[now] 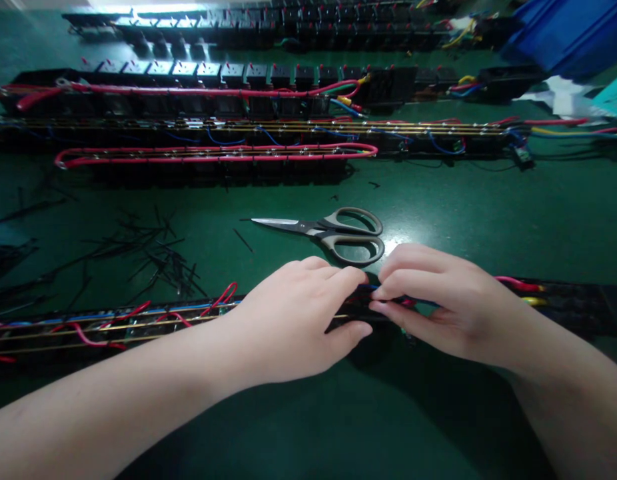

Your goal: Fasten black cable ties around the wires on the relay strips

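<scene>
A long black power strip [158,324], its wired side up, lies across the near part of the table. It carries brass rails and red, pink and blue wires. My left hand [298,320] is closed over its middle, with the thumb on the near side and the fingers on the far side. Just to the right, my right hand [438,300] pinches thumb and forefinger together by the strip's wires. What sits in that pinch is too small and hidden to name. Grey-handled scissors [313,230] rest beyond my hands, blades pointing left.
Loose thin black strips, perhaps cable-tie offcuts [168,263], are scattered on the green table [308,433] at the left. More power strips [198,97] with red cables lie in rows farther back. A blue bin [571,33] stands at the far right corner, near white scraps [563,97].
</scene>
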The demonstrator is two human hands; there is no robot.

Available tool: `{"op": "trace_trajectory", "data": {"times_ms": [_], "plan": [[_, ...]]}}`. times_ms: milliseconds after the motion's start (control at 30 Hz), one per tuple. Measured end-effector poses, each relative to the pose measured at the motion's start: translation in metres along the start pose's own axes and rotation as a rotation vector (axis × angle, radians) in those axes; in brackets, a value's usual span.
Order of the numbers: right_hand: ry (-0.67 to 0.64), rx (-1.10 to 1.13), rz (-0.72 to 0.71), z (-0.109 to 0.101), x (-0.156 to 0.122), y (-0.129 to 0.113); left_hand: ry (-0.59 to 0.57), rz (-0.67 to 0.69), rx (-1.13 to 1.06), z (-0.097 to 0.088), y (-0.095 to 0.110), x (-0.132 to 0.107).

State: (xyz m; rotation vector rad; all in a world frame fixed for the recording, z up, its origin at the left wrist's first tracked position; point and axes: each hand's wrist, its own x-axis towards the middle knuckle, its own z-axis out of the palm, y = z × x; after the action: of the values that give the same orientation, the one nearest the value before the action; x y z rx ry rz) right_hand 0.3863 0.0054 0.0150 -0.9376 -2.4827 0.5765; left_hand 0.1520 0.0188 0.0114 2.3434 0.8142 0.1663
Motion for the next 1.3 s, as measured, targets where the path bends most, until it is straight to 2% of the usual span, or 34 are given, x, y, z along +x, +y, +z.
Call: {"op": "trace_trajectory", "data": {"times_ms": [200,300,400,533,633,833,933,1067,1300], "plan": [[-0.013,0.078,0.013,0.002,0.001,0.002,-0.004,-0.017,-0.031,-0.001,0.001,0.001],[0.034,0.08,0.01,0.005,0.001,0.002,-0.007,-0.012,-0.069,-0.003,0.001,0.002],[0.066,0.072,0.001,0.009,0.001,0.002,-0.027,-0.026,-0.113,-0.006,0.001,0.002],[0.039,0.104,-0.01,0.01,0.001,0.003,-0.069,-0.08,-0.195,-0.011,0.001,0.004],[0.008,0.142,-0.012,0.009,0.002,0.004,-0.116,-0.15,-0.312,-0.015,0.001,0.007],[-0.004,0.133,-0.005,0.008,0.004,0.005,-0.245,-0.253,-0.787,-0.021,-0.002,0.014],[0.003,0.116,-0.009,0.009,0.004,0.006,-0.274,-0.285,-0.928,-0.023,-0.005,0.014],[0.019,0.085,-0.038,0.01,0.004,0.006,-0.276,-0.296,-1.02,-0.02,-0.007,0.015],[0.064,-0.002,-0.078,0.009,0.002,0.006,-0.233,-0.346,-1.024,-0.014,-0.009,0.018]]}}
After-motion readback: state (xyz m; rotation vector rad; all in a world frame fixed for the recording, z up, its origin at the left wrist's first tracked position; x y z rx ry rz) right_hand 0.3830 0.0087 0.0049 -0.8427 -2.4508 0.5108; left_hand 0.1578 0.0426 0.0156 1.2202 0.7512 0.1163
